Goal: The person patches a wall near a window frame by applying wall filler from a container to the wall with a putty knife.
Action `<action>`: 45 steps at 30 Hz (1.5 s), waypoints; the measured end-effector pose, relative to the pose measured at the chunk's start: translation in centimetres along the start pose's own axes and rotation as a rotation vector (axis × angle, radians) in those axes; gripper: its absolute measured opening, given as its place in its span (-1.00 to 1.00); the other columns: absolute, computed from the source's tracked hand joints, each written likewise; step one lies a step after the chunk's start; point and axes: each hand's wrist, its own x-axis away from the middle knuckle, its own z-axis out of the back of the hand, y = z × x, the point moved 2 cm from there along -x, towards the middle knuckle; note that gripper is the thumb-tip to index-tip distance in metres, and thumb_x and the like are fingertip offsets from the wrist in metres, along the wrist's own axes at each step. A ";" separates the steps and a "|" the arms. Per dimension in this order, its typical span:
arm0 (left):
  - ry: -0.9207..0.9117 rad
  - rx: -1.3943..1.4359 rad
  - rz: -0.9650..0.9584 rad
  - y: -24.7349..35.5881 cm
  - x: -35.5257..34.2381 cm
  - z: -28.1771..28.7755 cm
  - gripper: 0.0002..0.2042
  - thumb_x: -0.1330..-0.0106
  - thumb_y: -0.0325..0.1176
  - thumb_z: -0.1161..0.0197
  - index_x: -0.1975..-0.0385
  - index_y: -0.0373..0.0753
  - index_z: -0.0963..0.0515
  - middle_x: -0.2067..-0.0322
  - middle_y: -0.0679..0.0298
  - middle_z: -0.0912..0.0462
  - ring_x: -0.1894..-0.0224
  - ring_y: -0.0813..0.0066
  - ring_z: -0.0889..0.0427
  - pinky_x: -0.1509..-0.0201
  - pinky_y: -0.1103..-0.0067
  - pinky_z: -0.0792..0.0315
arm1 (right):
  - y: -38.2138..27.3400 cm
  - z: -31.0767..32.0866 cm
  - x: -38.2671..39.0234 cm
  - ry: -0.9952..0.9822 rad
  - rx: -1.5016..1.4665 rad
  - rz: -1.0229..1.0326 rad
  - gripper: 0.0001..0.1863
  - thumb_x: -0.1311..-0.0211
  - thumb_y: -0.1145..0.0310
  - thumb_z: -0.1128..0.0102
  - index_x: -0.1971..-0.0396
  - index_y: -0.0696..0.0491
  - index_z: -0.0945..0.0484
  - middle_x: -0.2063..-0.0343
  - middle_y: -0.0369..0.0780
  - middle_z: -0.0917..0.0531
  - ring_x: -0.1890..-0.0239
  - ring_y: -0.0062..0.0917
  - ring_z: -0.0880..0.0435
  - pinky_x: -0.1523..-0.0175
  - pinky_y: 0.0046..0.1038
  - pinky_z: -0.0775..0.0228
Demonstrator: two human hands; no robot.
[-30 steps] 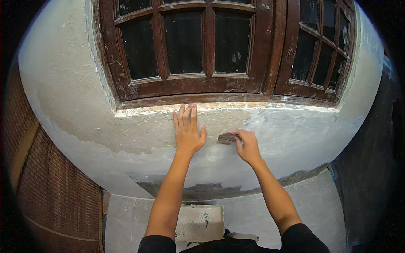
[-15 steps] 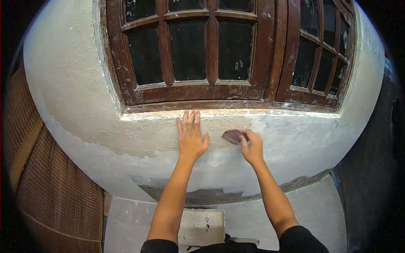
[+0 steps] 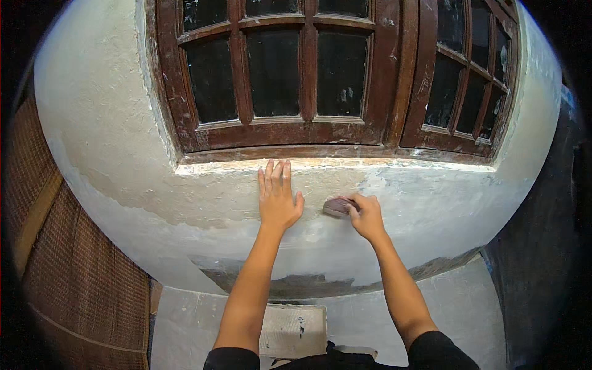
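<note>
Brown window over patchy wall | left hand splayed on wall | right hand pinching brownish pad

1. The wall is matt plaster, rough and ridged across its beige parts.
2. The grey-white coat over it looks smoother, chalky and dull.
3. The ledge is chipped and crusty, tan showing through white.
4. The window frame is dark brown wood, low in sheen, scuffed and pale-spattered.
5. The panes are smooth, dark glass, smudged.
6. The flat piece is dull purplish brown, its material unclear.
7. The matting is coarsely woven.
8. The sleeve is matt black cloth.
</note>
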 end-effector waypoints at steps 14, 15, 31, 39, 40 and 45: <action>-0.037 -0.021 0.018 0.0 0.0 0.0 -0.19 -0.05 -0.26 -0.21 -0.37 -0.27 -0.06 -0.28 0.10 -0.15 -0.44 0.03 0.02 -0.50 0.03 0.16 | 0.5 -0.8 0.0 0.138 -0.119 -0.116 -0.80 -0.06 0.53 -0.23 0.26 0.08 -0.63 0.39 -0.05 -0.68 0.39 -0.20 -0.66 0.23 -0.33 -0.42; -0.035 -0.032 0.009 -0.3 -0.1 0.0 -0.18 -0.04 -0.26 -0.21 -0.37 -0.28 -0.06 -0.28 0.09 -0.14 -0.44 0.03 0.02 -0.50 0.03 0.17 | 0.4 -0.5 0.0 0.246 -0.216 -0.234 -0.79 -0.05 0.55 -0.21 0.26 0.05 -0.63 0.38 -0.03 -0.67 0.38 -0.18 -0.65 0.21 -0.31 -0.41; -0.088 -0.049 0.037 0.5 -0.4 1.0 -0.15 0.01 -0.23 -0.19 -0.36 -0.34 -0.07 -0.30 0.06 -0.16 -0.45 0.03 0.04 -0.51 0.03 0.25 | 0.6 -1.4 -0.2 -0.050 -0.131 -0.132 -0.78 -0.05 0.60 -0.21 0.25 0.11 -0.64 0.39 -0.06 -0.70 0.35 -0.28 -0.72 0.20 -0.40 -0.50; -0.131 -0.048 0.056 0.8 -0.6 1.7 -0.14 0.01 -0.21 -0.22 -0.36 -0.35 -0.07 -0.29 0.02 -0.14 -0.44 0.04 0.03 -0.50 0.01 0.28 | 0.7 1.4 -0.7 -0.041 -0.233 -0.202 -0.75 -0.05 0.61 -0.20 0.21 0.16 -0.63 0.39 -0.12 -0.72 0.31 -0.42 -0.73 0.15 -0.46 -0.51; -0.134 -0.047 0.065 0.9 -0.6 1.6 -0.14 0.01 -0.21 -0.22 -0.36 -0.35 -0.07 -0.30 0.02 -0.14 -0.45 0.04 0.03 -0.50 0.02 0.29 | 0.8 1.2 -0.9 -0.141 -0.083 -0.177 -0.75 -0.05 0.62 -0.18 0.21 0.16 -0.64 0.38 -0.11 -0.73 0.31 -0.42 -0.73 0.15 -0.45 -0.51; -0.148 -0.045 0.060 1.4 -0.7 1.6 -0.14 0.00 -0.20 -0.22 -0.36 -0.35 -0.07 -0.30 0.02 -0.14 -0.45 0.04 0.04 -0.51 0.04 0.32 | 3.2 1.0 -1.3 -0.043 -0.142 -0.199 -0.77 -0.07 0.62 -0.17 0.23 0.20 -0.62 0.37 -0.11 -0.73 0.25 -0.42 -0.74 0.10 -0.44 -0.52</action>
